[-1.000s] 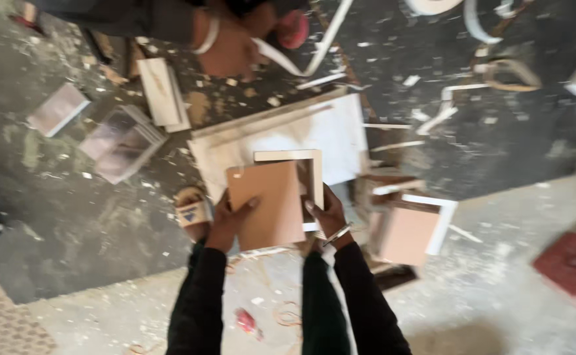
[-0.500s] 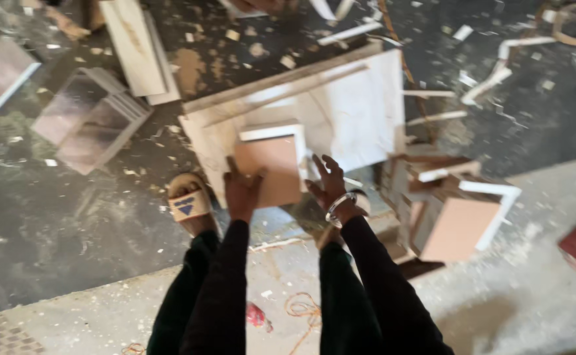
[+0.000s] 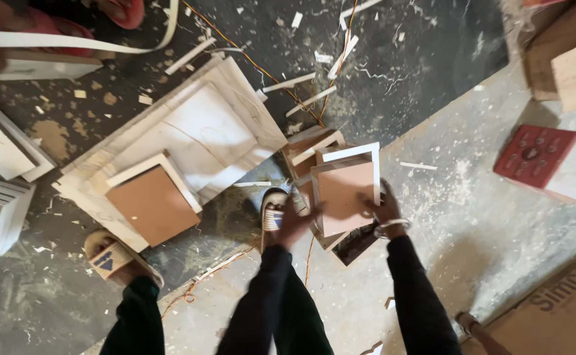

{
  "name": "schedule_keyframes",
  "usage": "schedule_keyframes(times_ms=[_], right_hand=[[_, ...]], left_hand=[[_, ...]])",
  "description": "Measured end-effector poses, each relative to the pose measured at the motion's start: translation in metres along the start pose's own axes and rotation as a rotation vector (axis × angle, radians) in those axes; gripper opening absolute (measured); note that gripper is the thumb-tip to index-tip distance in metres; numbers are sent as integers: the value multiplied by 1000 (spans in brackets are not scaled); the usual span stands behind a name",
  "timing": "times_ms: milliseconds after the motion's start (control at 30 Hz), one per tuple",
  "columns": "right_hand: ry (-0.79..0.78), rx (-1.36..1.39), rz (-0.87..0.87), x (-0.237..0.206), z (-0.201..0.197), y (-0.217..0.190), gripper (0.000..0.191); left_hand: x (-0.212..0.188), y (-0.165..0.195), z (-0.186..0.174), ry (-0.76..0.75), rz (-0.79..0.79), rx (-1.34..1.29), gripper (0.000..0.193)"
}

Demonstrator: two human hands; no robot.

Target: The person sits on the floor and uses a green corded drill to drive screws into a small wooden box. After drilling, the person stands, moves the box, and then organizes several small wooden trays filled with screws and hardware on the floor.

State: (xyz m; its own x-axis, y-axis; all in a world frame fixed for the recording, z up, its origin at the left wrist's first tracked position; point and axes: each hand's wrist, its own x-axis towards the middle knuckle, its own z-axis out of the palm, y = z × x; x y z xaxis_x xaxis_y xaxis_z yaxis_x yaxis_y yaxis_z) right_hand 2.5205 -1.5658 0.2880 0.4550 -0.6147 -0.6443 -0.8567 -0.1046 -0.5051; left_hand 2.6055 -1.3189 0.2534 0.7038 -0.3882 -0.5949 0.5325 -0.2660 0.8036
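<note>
Your left hand [image 3: 292, 223] and right hand [image 3: 385, 209] are gripping a tan panel [image 3: 346, 195] by its opposite edges, fingers curled closed (centre of frame). It is sitting atop a panel stack [image 3: 321, 148], and a second tan panel [image 3: 151, 205] is lying at centre left.

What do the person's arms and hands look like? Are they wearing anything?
Both arms are in long black sleeves that reach the wrists. The left hand is bare, with no glove. The right hand is bare too, with a thin bracelet at the wrist.

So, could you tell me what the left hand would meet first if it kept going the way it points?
The left hand points up and right at the brown board; it would meet that board's left edge first, if not touching already; blur hides the contact.
</note>
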Motion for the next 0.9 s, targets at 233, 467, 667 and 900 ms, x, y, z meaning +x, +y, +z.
schedule_keyframes(times_ms=[233,467,667,900], right_hand=[[38,-410,-558,-9,37,0,55],[-17,-323,-716,-122,105,-95,64],[-440,-60,-1010,-164,270,-165,63],[-344,-568,-714,-147,390,-154,74]], left_hand=[[-11,6,34,118,2,-241,99],[-86,42,-101,192,-127,-363,90],[-117,16,-282,517,162,23,70],[-91,-21,-366,318,-66,-71,65]])
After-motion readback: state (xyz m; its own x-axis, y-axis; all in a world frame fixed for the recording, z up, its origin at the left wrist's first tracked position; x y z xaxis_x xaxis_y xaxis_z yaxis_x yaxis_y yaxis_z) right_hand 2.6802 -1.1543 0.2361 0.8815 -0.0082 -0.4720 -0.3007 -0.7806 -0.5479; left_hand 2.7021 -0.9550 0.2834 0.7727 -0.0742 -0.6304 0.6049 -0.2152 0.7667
